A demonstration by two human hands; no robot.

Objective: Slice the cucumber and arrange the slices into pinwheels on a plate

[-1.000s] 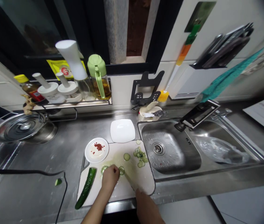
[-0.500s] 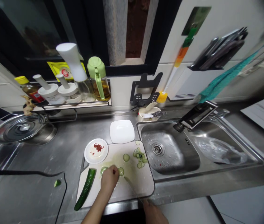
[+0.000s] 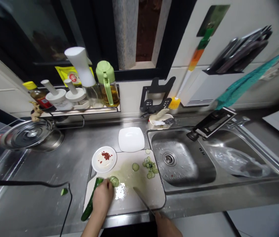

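On the white cutting board (image 3: pixel 129 205), my left hand (image 3: pixel 102 197) has its fingers curled together beside a small overlapping group of cucumber slices (image 3: pixel 114 181). What those fingers hold, if anything, is hidden. The long dark green cucumber (image 3: pixel 88 209) lies at the board's left edge, partly behind that hand. At the board's lower right edge, my right hand (image 3: pixel 165 225) is closed round a knife (image 3: pixel 143 199), its blade pointing up and left over the board. A single cucumber slice (image 3: pixel 135 167) lies mid-board, and a pile of slices (image 3: pixel 150 167) sits at the right.
A round white dish (image 3: pixel 104 164) with small red pieces overlaps the board's upper left corner. Behind the board is a square white plate (image 3: pixel 131 140). The sink (image 3: pixel 186 161) lies to the right. A cucumber end (image 3: pixel 64 191) and a black cable (image 3: pixel 66 210) are on the left counter.
My left hand has moved left, toward the cucumber. The slice formerly right of it is gone from there, and slices now lie together at its fingertips. The knife stays low at the right.
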